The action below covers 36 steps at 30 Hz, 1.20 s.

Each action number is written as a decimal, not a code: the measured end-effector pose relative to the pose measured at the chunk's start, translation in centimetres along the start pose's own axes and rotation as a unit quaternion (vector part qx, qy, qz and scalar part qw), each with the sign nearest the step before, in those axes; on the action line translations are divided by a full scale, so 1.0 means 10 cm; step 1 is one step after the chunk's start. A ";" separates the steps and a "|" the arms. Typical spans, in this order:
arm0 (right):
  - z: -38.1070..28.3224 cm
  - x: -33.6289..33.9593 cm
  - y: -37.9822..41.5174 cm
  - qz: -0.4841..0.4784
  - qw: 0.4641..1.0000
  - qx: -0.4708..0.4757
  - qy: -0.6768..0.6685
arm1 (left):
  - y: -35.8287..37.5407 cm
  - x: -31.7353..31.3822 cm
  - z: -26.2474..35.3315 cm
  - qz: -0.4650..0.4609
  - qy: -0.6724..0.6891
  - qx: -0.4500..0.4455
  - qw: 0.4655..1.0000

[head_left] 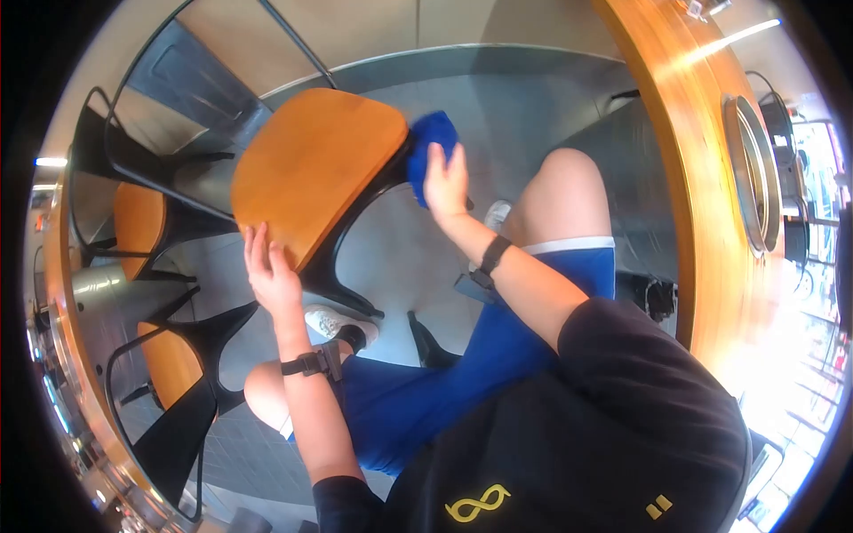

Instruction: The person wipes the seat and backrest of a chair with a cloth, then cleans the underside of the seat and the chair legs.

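A chair with a wooden seat [320, 160] and black metal legs stands in front of me. My left hand [270, 269] rests on the near left corner of that seat, its fingers stretched out on the wood. In my right hand [446, 184] is a blue cloth [432, 147], pressed between thumb and fingers. The cloth is bunched beside the seat's right edge, overlapping the black frame there. Part of the cloth is hidden behind the fingers.
A wooden table [711, 293] with a round tray [751, 173] runs along my right. On the left stand more chairs with wooden seats, one seat [139, 226] farther off and another seat [171, 362] nearer. Grey tile floor [391, 253] lies under the chair, with a wall behind.
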State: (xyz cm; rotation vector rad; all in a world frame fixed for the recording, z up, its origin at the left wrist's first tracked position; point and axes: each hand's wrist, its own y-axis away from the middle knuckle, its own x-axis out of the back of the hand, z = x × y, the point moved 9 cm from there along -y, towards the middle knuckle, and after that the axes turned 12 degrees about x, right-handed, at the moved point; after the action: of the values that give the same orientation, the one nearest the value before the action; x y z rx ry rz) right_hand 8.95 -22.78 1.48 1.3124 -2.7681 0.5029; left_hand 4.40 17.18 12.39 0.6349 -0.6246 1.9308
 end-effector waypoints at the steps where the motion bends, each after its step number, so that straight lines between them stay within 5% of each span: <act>1: -0.31 0.00 -0.02 -0.024 0.999 0.036 -0.015 | -0.01 0.00 0.01 -0.005 0.010 -0.009 1.000; 4: -0.19 -0.02 0.04 -0.054 0.983 0.177 -0.005 | 0.00 -0.02 -0.01 -0.012 0.018 0.001 1.000; 8: 1.41 0.36 0.44 0.060 0.985 -0.021 0.163 | 0.00 -0.03 0.01 -0.022 0.014 -0.006 1.000; 10: 1.97 0.59 0.58 -0.033 0.960 -0.211 0.178 | 0.00 -0.03 0.05 -0.025 0.012 -0.013 1.000; 13: 2.63 0.65 0.75 0.031 0.925 -0.324 0.197 | -0.01 -0.04 0.02 -0.027 0.018 -0.007 0.999; 16: 2.54 0.57 0.78 0.109 0.933 -0.308 0.150 | -0.01 -0.02 -0.06 -0.034 0.015 -0.011 0.999; 18: 1.59 0.43 0.57 0.046 0.942 -0.282 0.177 | -0.03 -0.04 -0.04 -0.025 0.011 -0.019 0.999; 22: 0.33 0.07 0.28 0.078 0.988 -0.093 0.095 | -0.04 -0.07 -0.07 -0.029 0.015 -0.029 0.999; 28: 0.84 0.29 0.14 0.056 0.990 -0.040 0.119 | -0.04 -0.05 -0.07 -0.030 0.017 -0.032 0.999; 32: 2.32 0.62 0.48 0.046 0.936 -0.265 0.226 | -0.03 -0.05 -0.04 -0.032 0.012 -0.036 0.999; 36: 2.55 0.77 0.74 0.126 0.872 -0.396 0.257 | -0.02 -0.04 -0.09 -0.017 0.016 -0.044 0.999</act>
State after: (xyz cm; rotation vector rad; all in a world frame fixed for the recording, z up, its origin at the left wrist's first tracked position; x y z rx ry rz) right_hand 1.02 -31.94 -23.40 0.5275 -2.2597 -0.2569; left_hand 4.61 17.60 11.47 0.5548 -0.6691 1.8673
